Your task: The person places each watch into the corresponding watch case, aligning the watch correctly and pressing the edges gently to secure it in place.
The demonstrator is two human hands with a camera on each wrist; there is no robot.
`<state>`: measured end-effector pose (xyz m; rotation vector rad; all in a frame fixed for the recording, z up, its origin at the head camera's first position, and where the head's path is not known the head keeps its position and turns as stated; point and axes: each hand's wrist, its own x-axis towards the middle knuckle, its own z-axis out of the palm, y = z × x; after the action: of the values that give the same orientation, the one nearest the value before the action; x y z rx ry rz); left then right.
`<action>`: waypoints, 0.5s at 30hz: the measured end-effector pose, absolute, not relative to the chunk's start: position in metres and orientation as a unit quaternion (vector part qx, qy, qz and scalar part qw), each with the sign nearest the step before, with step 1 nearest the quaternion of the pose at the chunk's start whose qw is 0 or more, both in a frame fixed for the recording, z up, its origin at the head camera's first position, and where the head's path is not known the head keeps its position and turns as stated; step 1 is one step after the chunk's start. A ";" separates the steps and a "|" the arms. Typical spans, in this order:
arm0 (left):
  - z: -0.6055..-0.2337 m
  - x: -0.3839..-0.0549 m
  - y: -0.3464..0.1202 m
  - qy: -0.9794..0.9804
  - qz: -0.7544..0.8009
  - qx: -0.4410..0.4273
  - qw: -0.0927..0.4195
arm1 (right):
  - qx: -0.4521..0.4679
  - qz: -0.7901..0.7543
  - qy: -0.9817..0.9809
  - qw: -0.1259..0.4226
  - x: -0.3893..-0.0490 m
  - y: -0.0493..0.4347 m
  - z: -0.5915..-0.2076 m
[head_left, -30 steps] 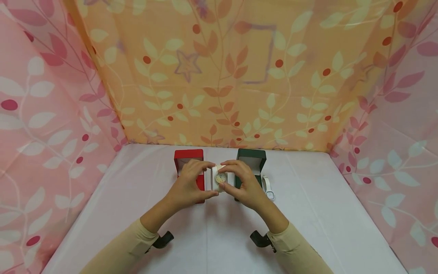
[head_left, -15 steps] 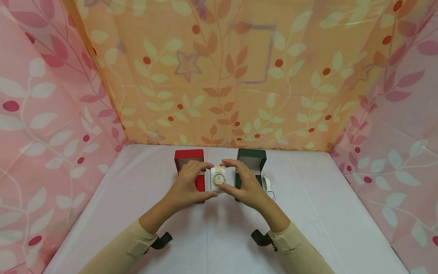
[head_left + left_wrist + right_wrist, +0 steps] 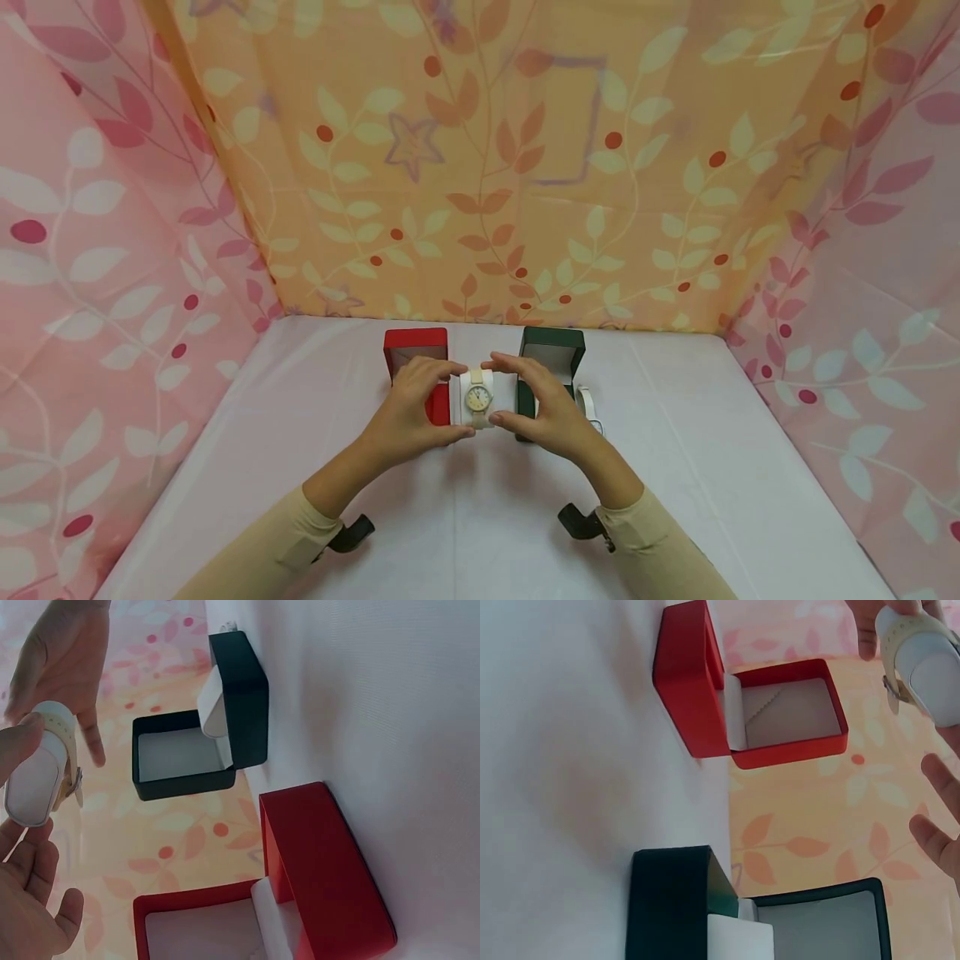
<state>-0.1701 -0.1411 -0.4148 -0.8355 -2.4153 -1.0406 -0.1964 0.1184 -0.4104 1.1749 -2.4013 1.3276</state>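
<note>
Watch (image 3: 477,398) on white cushion (image 3: 34,784): pinching cushion between thumb and fingers of left hand (image 3: 415,406), holding right hand (image 3: 552,414) spread just beside it, unable to tell contact. Noting lid-up red box (image 3: 416,337) beyond left hand, lid-up green box (image 3: 553,337) beyond right hand, second watch (image 3: 587,403) on right hand's outer side.

Head view high, facing forward-down — wrist views low, close, sharing beige watch (image 3: 477,399).

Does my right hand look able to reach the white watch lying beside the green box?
Probably yes: the right hand looks free, the left hand holds the white cushion, and the white watch lies outside the green box, on the right side.
</note>
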 end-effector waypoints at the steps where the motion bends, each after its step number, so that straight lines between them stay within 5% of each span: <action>1: -0.415 -0.170 -0.142 -0.859 -0.371 -0.298 0.190 | 0.395 0.442 -0.802 0.078 -0.197 0.119 -0.411; 15: -0.418 -0.167 -0.151 -0.857 -0.364 -0.304 0.201 | 0.440 0.414 -0.790 0.098 -0.201 0.120 -0.420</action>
<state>-0.1669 -0.1505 -0.4177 -0.8487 -2.3948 -1.0175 -0.2012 0.1199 -0.4198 1.3037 -2.3392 1.2263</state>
